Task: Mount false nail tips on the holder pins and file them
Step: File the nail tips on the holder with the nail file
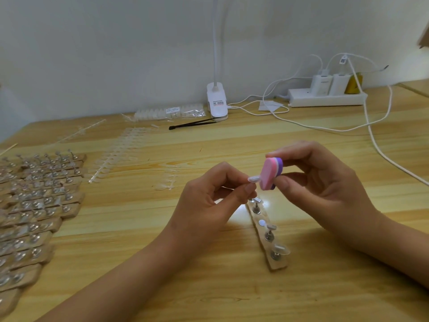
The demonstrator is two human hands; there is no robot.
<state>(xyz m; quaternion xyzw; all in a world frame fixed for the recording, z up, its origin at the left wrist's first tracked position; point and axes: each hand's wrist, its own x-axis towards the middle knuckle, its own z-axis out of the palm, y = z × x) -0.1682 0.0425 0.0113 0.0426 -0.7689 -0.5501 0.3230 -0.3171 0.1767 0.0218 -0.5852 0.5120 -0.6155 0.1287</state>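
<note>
Along the left edge, stacked wooden holders (39,205) carry tips and look finished. At mid-frame the left hand (209,196) pinches one nail tip (254,179), its pin hidden by fingers. Below it, the strip (267,231) shows three mounted tips and one bare spot. The right hand (320,182) grips the pink file (270,174) against the tip, so filing looks partway through.

On the wooden table (232,303) a pin holder strip (277,266) is laid near centre; more holders (39,205) are massed left, a power strip (325,98) far right.
</note>
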